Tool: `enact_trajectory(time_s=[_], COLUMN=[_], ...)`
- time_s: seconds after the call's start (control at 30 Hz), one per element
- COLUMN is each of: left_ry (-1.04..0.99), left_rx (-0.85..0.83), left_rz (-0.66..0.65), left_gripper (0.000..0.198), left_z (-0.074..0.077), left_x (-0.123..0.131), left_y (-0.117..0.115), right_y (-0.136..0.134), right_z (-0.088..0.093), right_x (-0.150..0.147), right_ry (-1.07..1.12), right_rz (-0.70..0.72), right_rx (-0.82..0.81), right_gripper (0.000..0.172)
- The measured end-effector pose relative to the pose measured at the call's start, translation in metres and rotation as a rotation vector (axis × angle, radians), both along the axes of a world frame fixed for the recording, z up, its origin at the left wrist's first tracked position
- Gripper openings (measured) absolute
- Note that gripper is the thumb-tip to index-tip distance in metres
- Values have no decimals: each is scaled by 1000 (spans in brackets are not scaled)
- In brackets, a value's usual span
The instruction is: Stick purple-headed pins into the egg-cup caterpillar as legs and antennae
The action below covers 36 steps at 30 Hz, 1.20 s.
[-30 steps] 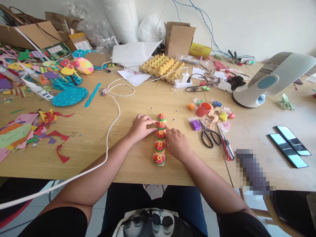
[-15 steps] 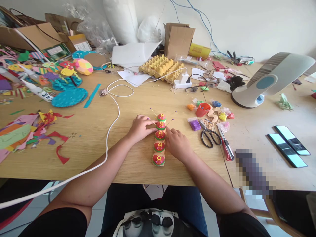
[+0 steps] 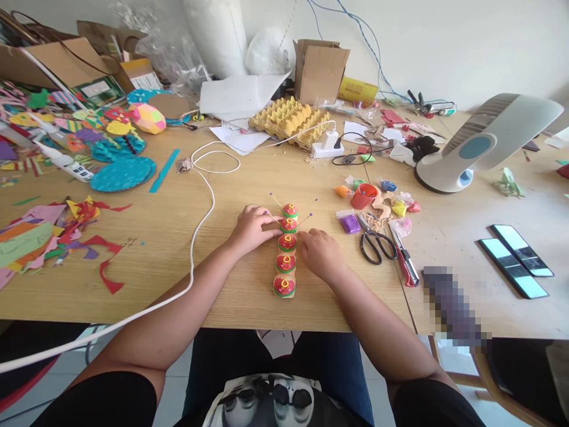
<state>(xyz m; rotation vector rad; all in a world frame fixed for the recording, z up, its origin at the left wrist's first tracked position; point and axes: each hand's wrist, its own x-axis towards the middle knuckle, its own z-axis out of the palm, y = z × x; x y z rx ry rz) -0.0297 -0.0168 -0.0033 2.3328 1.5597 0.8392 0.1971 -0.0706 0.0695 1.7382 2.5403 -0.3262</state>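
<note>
Strip of 5 red domes (image 3: 287,242), green rims, yellow loops on top, and it's mid-table (image 3: 249,296), long axis running straight out from the person, far end leaning a touch R! L hand (image 3: 253,229) is in from the L, tips right up against dome no. 2 from the far end; thumb and forefinger a bit apart, narrow gap showing, but can't tell if that grip is pinching or just bracing. R hand (image 3: 323,254) comes in from the opp. side, fingers curled, tips just beside the strip around domes 2 and 3; contact unclear, and whether that grip has anything tucked inside, can't tell.

So here's the key relation: strip lies btwn the hands, crosswise to both, R of the L grip and L of the R grip, w/ the L hand the nearer. Thin purple-tipped sticks (image 3: 304,219) angle out nr the far end: 2 on the L side, 1 on the R, plus 1 more purple tip farther R, its stem too faint to make out.

Off to the R: purple packet (image 3: 350,222), red cup (image 3: 364,196), black-handled scissors (image 3: 377,235), then the red cutter knife (image 3: 405,261). White cable (image 3: 192,249) sweeps down past the L forearm, well apart from the strip.
</note>
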Motion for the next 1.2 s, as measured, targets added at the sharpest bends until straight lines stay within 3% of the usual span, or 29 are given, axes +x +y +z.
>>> enact_trajectory(time_s=[0.27, 0.47, 0.63, 0.8, 0.97, 1.07, 1.2], left_ry=[-75, -346, -523, -546, -530, -505, -472], left_rx=[-30, -12, 87, 199, 296, 363, 416], left_rz=[-1, 373, 496, 522, 517, 463, 422], left_gripper=[25, 17, 18, 25, 31, 33, 32], left_z=[11, 0, -2, 2, 6, 10, 15], left_x=[-3, -15, -18, -15, -11, -7, -3], left_y=[-5, 7, 11, 7, 4, 1, -3], right_y=[13, 24, 28, 29, 32, 41, 61], right_z=[-9, -14, -14, 10, 34, 29, 6], right_x=[18, 27, 28, 43, 70, 79, 77], right_ry=[34, 91, 110, 90, -20, -90, -174], right_rz=[-46, -140, -184, -374, -550, -603, -627], right_rx=[91, 162, 239, 392, 289, 253, 199], right_gripper=[33, 31, 28, 31, 39, 46, 67])
